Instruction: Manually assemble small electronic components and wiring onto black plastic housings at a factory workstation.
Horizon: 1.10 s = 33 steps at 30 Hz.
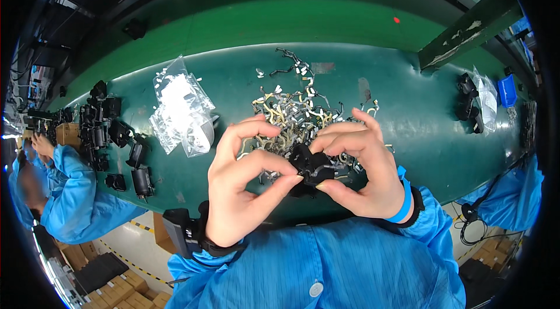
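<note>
Between my two hands, over the near edge of the green table, is a small black plastic part (312,166). My left hand (245,177) pinches its left side between thumb and forefinger. On the other side my right hand (361,172) grips it, thumb below and fingers above. A thin grey cable piece shows at the part's right side, by my right fingers. Just beyond my hands lies a loose heap of short cables with connectors (291,113), in grey, black and yellowish colours. My fingers hide part of the black piece and some of the heap.
Clear plastic bags with white pieces (184,110) lie to the left. Farther left, several black plastic parts (111,128) line the table beside a person in blue (70,186). At right are more black parts (468,103), a plastic bag and a blue bin (507,91).
</note>
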Each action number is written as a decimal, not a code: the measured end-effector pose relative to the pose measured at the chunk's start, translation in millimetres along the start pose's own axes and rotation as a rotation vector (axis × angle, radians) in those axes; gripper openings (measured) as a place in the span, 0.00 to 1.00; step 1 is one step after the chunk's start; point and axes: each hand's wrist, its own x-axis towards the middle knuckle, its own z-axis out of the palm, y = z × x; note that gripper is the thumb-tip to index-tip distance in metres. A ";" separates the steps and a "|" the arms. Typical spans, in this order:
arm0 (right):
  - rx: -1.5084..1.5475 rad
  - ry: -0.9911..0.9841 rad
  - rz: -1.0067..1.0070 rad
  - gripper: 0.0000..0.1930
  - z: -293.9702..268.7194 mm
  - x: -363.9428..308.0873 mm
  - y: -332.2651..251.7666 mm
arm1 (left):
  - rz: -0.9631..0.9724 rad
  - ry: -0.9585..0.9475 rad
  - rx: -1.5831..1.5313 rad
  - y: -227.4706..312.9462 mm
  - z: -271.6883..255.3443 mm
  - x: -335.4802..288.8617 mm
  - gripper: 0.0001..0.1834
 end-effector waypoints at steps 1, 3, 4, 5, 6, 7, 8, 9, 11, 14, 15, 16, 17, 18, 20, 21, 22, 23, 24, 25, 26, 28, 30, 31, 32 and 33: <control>-0.002 -0.032 -0.010 0.23 -1.7 1.0 -0.5 | -0.002 0.001 0.001 -0.9 -1.6 0.0 0.10; -0.004 -0.065 -0.018 0.24 -4.8 2.8 -1.9 | -0.139 -0.044 -0.121 -3.4 -3.9 -0.1 0.09; -0.022 -0.092 -0.026 0.24 -6.3 3.5 -2.7 | -0.140 -0.045 -0.122 -4.5 -4.8 0.5 0.09; -0.040 -0.120 -0.034 0.25 -7.2 3.8 -2.7 | -0.153 -0.090 -0.163 -5.5 -5.5 1.3 0.09; -0.040 -0.120 -0.033 0.25 -7.6 4.2 -3.0 | -0.167 -0.134 -0.201 -5.3 -6.4 1.8 0.09; -0.054 -0.118 -0.045 0.25 -8.0 4.5 -3.3 | -0.168 -0.134 -0.201 -5.8 -6.1 1.7 0.09; -0.068 -0.117 -0.057 0.25 -8.3 4.6 -3.6 | -0.169 -0.148 -0.236 -7.4 -5.1 1.2 0.09; -0.067 -0.118 -0.057 0.25 -8.8 4.8 -4.2 | -0.171 -0.160 -0.270 -10.0 -4.0 0.3 0.09; -0.060 -0.154 -0.051 0.26 -10.5 5.7 -6.7 | -0.179 -0.221 -0.355 -17.4 -4.6 1.7 0.09; -0.056 -0.199 -0.062 0.27 -11.4 6.8 -7.5 | -0.176 -0.293 -0.450 -24.5 -3.0 -0.2 0.09; -0.058 -0.198 -0.059 0.27 -11.9 6.9 -7.4 | -0.166 -0.304 -0.464 -25.5 -1.9 -0.8 0.10; -0.059 -0.204 -0.054 0.27 -12.4 7.2 -7.3 | -0.165 -0.306 -0.466 -23.4 -1.6 -1.0 0.10; -0.059 -0.211 -0.048 0.27 -12.8 7.1 -7.4 | -0.149 -0.287 -0.427 -19.4 -1.9 -1.2 0.10; -0.061 -0.211 -0.050 0.27 -13.9 8.2 -7.7 | -0.131 -0.264 -0.385 -16.9 -2.4 -0.9 0.10; -0.028 -0.225 -0.032 0.27 -16.1 10.5 -8.7 | -0.136 -0.260 -0.420 -16.7 -2.8 -1.5 0.10; -0.030 -0.224 -0.032 0.27 -15.9 10.5 -8.8 | -0.142 -0.260 -0.456 -16.8 -3.0 -2.2 0.10; -0.029 -0.225 -0.039 0.27 -15.2 10.4 -8.8 | -0.140 -0.260 -0.457 -17.4 -3.1 -3.1 0.10; -0.028 -0.226 -0.046 0.28 -14.8 10.6 -8.9 | -0.147 -0.255 -0.463 -18.4 -3.2 -4.2 0.10; -0.028 -0.227 -0.046 0.28 -14.7 10.8 -9.1 | -0.156 -0.249 -0.468 -18.9 -3.1 -5.3 0.11; -0.040 -0.221 -0.048 0.28 -14.6 10.9 -9.4 | -0.156 -0.248 -0.468 -19.1 -2.9 -5.5 0.11; -0.053 -0.214 -0.050 0.28 -14.6 10.9 -9.6 | -0.143 -0.233 -0.444 -19.1 -2.7 -5.5 0.11; -0.073 -0.142 -0.008 0.27 -18.2 16.1 -13.1 | -0.131 -0.210 -0.415 -21.0 -3.3 -5.4 0.11; -0.098 -0.065 0.040 0.26 -22.6 17.8 -10.9 | -0.119 -0.161 -0.376 -23.0 -3.3 -5.0 0.10; -0.057 -0.083 0.115 0.23 -26.1 15.8 -5.5 | -0.116 -0.163 -0.380 -22.2 -3.7 -4.3 0.10; -0.015 -0.100 0.191 0.21 -27.9 15.3 -1.9 | -0.120 -0.168 -0.372 -21.0 -4.4 -3.6 0.11; 0.025 -0.099 0.187 0.14 -25.3 16.9 -1.0 | -0.128 -0.172 -0.361 -20.4 -4.5 -3.9 0.11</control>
